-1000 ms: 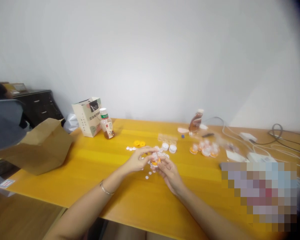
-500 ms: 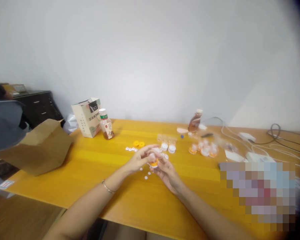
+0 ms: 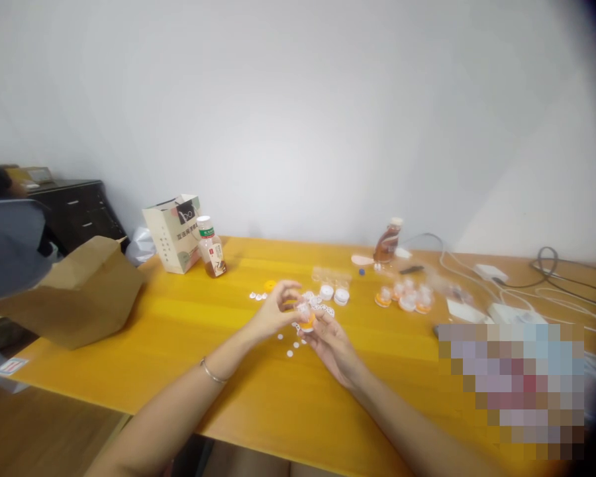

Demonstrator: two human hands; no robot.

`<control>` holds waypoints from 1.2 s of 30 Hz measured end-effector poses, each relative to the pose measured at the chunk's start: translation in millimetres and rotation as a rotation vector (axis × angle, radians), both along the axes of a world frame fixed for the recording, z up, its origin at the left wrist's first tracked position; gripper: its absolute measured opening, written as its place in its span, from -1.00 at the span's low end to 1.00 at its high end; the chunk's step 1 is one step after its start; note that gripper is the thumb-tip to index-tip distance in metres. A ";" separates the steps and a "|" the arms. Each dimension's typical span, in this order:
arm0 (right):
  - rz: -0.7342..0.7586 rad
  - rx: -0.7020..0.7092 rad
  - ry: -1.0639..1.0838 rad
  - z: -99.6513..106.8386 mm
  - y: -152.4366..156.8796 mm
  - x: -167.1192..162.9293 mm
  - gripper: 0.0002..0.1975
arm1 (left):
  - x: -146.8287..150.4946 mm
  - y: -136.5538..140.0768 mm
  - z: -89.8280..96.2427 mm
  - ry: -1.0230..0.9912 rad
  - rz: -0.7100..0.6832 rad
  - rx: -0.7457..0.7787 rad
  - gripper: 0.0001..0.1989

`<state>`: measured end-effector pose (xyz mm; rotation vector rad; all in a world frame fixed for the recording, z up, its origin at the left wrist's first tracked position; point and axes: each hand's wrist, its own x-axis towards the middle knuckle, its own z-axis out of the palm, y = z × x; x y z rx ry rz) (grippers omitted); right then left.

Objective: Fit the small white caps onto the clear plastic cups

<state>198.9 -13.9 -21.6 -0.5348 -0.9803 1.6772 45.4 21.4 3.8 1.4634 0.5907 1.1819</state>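
Observation:
Above the middle of the table, my right hand (image 3: 332,343) grips a small round container (image 3: 306,322) with an orange band, a white base and a clear top. My left hand (image 3: 277,309) is at its left side, fingers curved and spread apart, the thumb close to the clear top; whether it touches cannot be made out. Behind and below the hands lie loose small white discs (image 3: 290,354) and a cluster of dotted white pieces (image 3: 322,309). Two white round caps (image 3: 342,296) stand just beyond, and a yellow piece (image 3: 269,285) is partly hidden by my left hand.
Several similar orange-and-clear containers (image 3: 407,295) stand to the right. A tea-coloured bottle (image 3: 388,242), white cables (image 3: 469,281) and a power strip (image 3: 516,314) are beyond. On the left are a labelled bottle (image 3: 212,252), a paper bag (image 3: 171,235) and an open cardboard box (image 3: 87,291).
My left hand's fingers have lifted and spread away from the container's clear top, uncovering more of the dotted pieces. The right hand keeps its hold in about the same place.

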 end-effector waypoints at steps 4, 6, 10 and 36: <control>0.043 -0.079 0.060 -1.5 -0.1 0.6 -0.81 | -0.7 -2.5 2.4 -0.045 -0.196 -0.066 -0.54; 0.077 -0.101 0.099 -1.7 -0.1 0.8 -0.81 | -1.6 -5.2 4.5 -0.068 -0.297 -0.097 -0.49; 0.086 -0.074 0.126 -1.3 1.4 1.0 -0.81 | 0.0 -6.0 1.3 -0.028 -0.098 -0.068 -0.55; -0.044 -0.031 0.060 -4.7 4.9 -0.4 -0.77 | 13.2 -7.1 -4.2 0.193 0.133 0.064 -0.71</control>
